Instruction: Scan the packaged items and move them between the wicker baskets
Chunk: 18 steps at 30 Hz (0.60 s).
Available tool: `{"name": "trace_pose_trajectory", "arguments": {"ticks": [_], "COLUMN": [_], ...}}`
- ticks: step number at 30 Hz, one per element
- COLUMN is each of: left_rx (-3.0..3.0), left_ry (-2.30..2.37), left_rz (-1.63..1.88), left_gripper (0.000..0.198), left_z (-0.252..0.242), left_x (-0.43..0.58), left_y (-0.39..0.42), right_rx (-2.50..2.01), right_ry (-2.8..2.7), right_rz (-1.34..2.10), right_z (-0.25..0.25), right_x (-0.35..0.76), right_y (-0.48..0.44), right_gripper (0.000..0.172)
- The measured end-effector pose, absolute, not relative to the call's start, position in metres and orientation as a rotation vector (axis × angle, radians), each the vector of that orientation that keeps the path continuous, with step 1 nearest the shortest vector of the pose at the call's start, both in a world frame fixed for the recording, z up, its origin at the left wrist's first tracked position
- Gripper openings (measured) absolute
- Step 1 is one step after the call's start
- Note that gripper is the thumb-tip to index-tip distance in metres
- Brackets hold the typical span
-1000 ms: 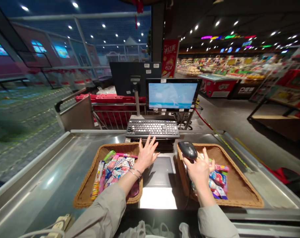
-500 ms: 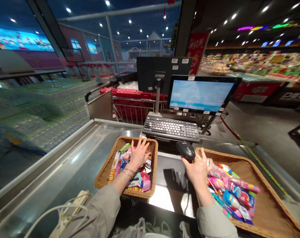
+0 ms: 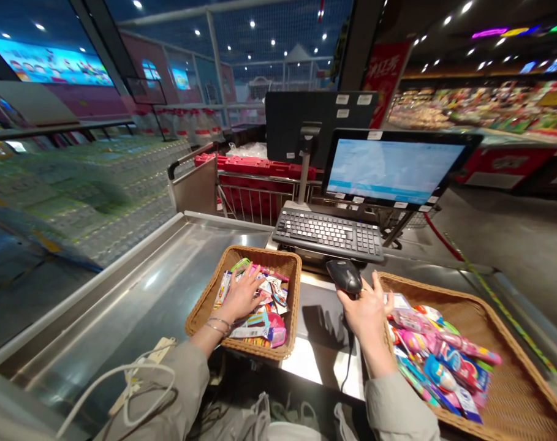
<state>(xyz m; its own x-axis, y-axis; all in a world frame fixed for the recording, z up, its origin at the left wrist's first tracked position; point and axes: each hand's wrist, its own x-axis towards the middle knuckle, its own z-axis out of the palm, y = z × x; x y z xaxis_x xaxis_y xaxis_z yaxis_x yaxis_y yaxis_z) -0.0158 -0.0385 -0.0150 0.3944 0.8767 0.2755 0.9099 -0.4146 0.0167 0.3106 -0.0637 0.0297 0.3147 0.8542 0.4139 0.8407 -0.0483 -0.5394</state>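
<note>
Logged pale plastic bags (image 3: 260, 422) at near edge, center, between grey sleeves (image 3: 400, 407). Found power strip (image 3: 159, 350) near left, beside left sleeve, with white cable (image 3: 94, 389) looping next to it.

Had left grip (image 3: 241, 297) over left basket (image 3: 196, 315), palm down, fingers spread. Could not tell whether fingertips touched the packets (image 3: 255, 327) inside. Noted thin bracelets (image 3: 219, 323) on left wrist.

Had right grip (image 3: 366, 311) closed around black scanner (image 3: 344, 277), forefinger lifted off it. Held scanner above the metal surface (image 3: 161, 257), between both baskets, nose toward far left. Saw cord (image 3: 349, 361) hanging from it to near side. Saw flat panel (image 3: 302, 361) below, set between baskets, lit bright in near part, shadowed farther back.

Located right basket (image 3: 526, 373) just right of right grip, with pink and blue packaged goods (image 3: 443, 361) heaped toward left side. Could not tell if right fingertips touched its rim.

Farther back, saw black keyboard (image 3: 328, 234), center, then lit monitor (image 3: 393, 168) right of center, tilted in view. Saw second monitor (image 3: 322, 116) back-on, left of it, on a metal pole (image 3: 304, 177). Behind those, spotted cart (image 3: 250, 196) with red crates (image 3: 255, 166). At far left, saw stacked wrapped bottles (image 3: 89, 177); at far right, red freezer (image 3: 501, 160) and colorful display shelves (image 3: 480, 110).
</note>
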Motion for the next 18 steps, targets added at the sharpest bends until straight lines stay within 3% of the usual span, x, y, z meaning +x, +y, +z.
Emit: {"name": "trace_pose_trajectory", "arguments": {"ticks": [6,18], "left_rx": [-2.720,-2.817], "left_ry": [-1.734,-1.903], "left_rz": [-0.174,-0.217], "left_gripper": [0.041,0.032], "left_z": [-0.019,0.007], "left_x": [-0.029,-0.055], "left_y": [-0.051,-0.085], "right_rx": [-1.855,-1.848], "right_ry": [-1.501,-1.489], "right_rz": [0.002,0.018], "right_z": [0.030,0.026], "right_x": [0.306,0.306], "right_y": [-0.064,-0.065], "right_gripper": [0.038,0.041]}}
